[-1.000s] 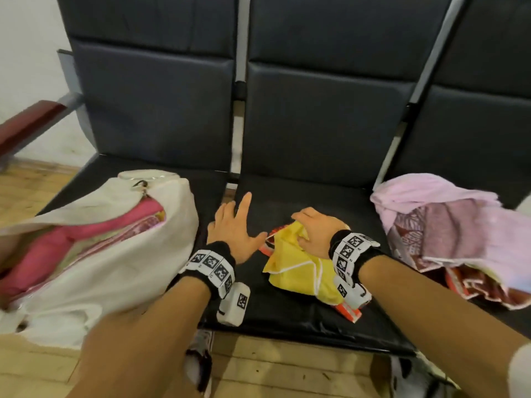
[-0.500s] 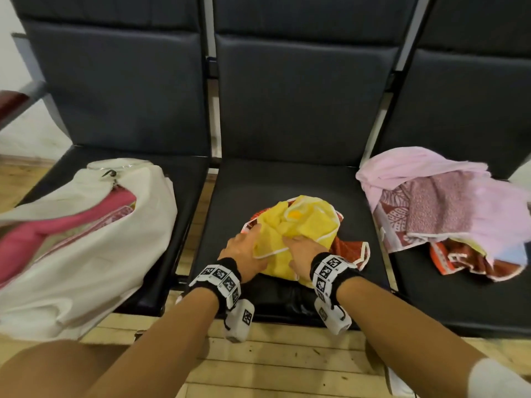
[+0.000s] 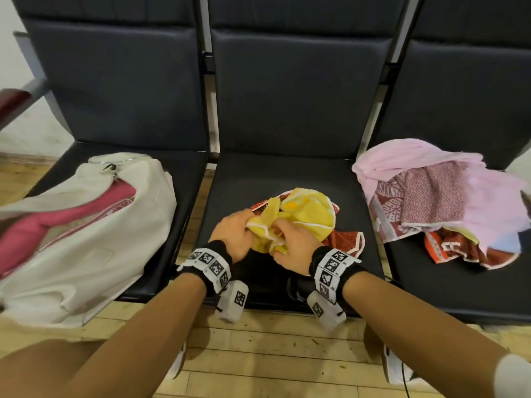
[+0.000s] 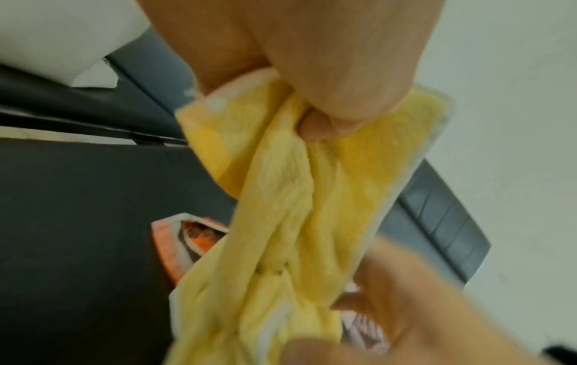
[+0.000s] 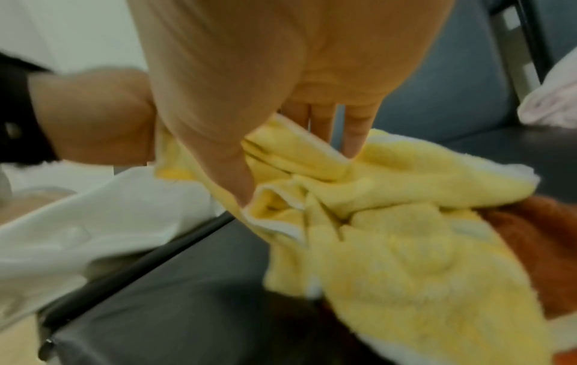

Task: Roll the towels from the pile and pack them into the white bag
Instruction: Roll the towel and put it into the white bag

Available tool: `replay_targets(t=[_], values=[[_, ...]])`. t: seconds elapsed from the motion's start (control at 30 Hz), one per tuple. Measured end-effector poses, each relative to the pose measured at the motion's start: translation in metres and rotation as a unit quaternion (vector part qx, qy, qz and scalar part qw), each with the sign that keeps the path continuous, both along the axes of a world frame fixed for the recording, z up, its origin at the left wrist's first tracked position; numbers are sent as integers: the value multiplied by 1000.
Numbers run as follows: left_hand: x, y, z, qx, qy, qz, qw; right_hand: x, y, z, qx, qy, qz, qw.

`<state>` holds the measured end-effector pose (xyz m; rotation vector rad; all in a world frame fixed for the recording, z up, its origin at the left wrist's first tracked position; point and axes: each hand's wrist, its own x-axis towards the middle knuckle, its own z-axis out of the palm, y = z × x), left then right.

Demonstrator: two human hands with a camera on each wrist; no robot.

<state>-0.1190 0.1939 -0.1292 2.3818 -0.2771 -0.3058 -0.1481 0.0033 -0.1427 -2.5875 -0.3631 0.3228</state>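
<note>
A crumpled yellow towel [image 3: 304, 214] lies on the middle seat, on top of a red-orange patterned towel [image 3: 343, 242]. My left hand [image 3: 234, 232] grips the yellow towel's [image 4: 290, 197] near-left edge in a fist. My right hand [image 3: 290, 242] pinches a white-trimmed fold of the same yellow towel [image 5: 390, 222] between thumb and fingers. The white bag [image 3: 94, 234] lies open on the left seat with a pink towel [image 3: 57, 216] inside. The towel pile [image 3: 439, 202], pink and patterned, sits on the right seat.
Three dark padded seats [image 3: 287, 173] stand in a row with metal gaps between them. A wooden armrest [image 3: 14, 99] is at the far left. Wooden floor [image 3: 273, 354] lies below the seat edge, near my legs.
My left hand came off the seat and took hold of the yellow towel. Both hands have bunched its near edge and lifted it slightly. The view shifted left to centre the middle seat.
</note>
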Motion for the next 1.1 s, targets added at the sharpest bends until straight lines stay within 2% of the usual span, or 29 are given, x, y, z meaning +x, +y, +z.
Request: replay_targets(t=[0.13,0.17,0.23,0.33,0.43,0.53,0.6,0.67,0.73,0.83,0.93,1.03,1.1], values=[[7,6,31,-103,-71,80,989,9,-9,2,-154,-20,20,988],[9,7,39,-119,-88,99,984,12,-13,1,-166,-9,5,986],[13,11,53,-126,-110,130,977,14,-19,6,-119,28,-50,991],[24,24,61,-89,-114,157,977,14,-28,25,-76,40,-90,992],[29,38,68,-45,-108,151,982,17,-35,49,-83,15,-104,991],[31,48,79,1,-91,135,987,29,-48,60,-109,1,-182,977],[34,50,81,29,-86,119,989,33,-53,62,-105,-26,-201,974],[34,43,83,45,-89,92,991,30,-49,67,-20,-64,-166,984],[33,28,84,48,-90,57,993,23,-32,77,69,-93,-73,991],[28,0,86,57,-94,-5,994,14,1,87,65,-108,34,991],[28,-13,86,35,-96,-32,994,14,15,98,89,-113,26,989],[27,-11,88,-15,-78,-22,997,17,8,103,62,-113,4,992],[26,-6,85,-10,-74,-30,997,18,-1,100,61,-137,2,989]])
